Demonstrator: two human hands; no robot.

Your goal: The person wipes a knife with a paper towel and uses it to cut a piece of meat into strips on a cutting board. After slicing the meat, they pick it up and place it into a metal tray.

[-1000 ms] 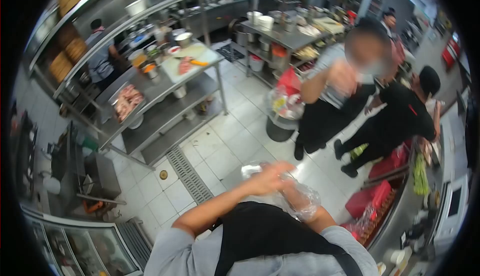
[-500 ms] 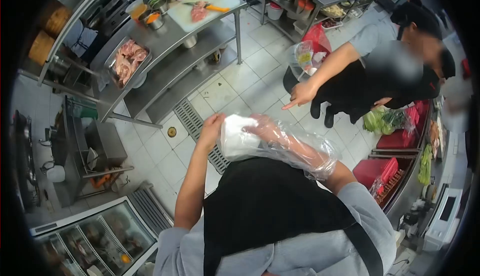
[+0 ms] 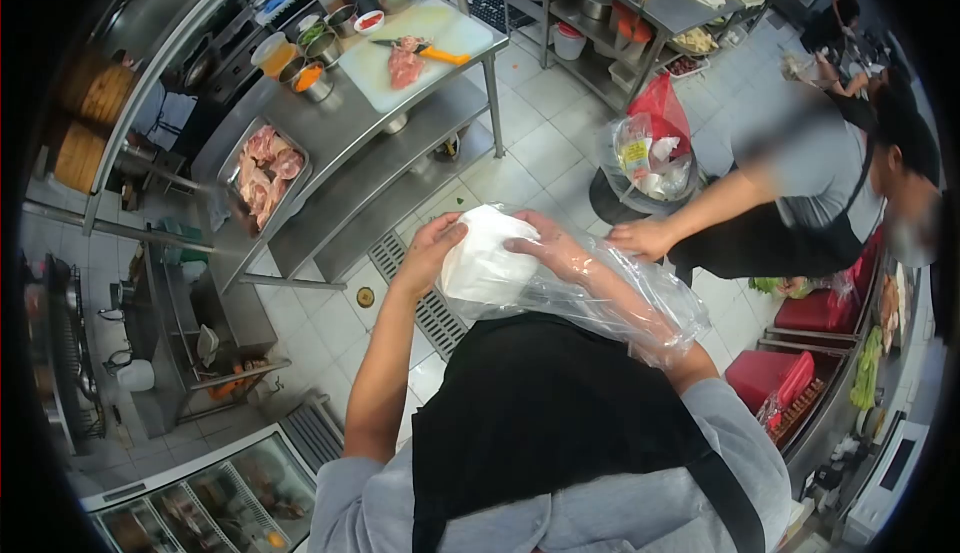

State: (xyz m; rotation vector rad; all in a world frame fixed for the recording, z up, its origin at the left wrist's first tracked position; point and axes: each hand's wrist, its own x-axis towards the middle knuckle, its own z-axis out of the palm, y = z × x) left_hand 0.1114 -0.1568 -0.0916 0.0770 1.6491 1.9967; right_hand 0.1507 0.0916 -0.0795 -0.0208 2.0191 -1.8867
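A white, soft-looking folded bundle [image 3: 488, 258], perhaps cloth or paper, is held up in front of my black apron [image 3: 540, 403]. My left hand [image 3: 436, 245] pinches its left edge between thumb and fingers. On the other side, my right hand [image 3: 548, 245] grips the bundle with the thumb over its face. A clear plastic bag [image 3: 645, 303] covers my right hand and forearm like a sleeve and also reaches around the lower part of the bundle. The fingers behind the bundle are hidden.
A co-worker [image 3: 800, 193] bends close on the right, one hand near my bagged forearm. Behind stands a bin [image 3: 650, 158] with a clear liner. Front left, a steel table [image 3: 330, 123] bears a tray of raw meat [image 3: 268, 178] and a cutting board [image 3: 385, 83] with an orange-handled knife.
The co-worker's pointing hand has come down beside my bagged forearm, and that person leans lower. More of the white bundle shows between my hands. The whole view has shifted slightly.
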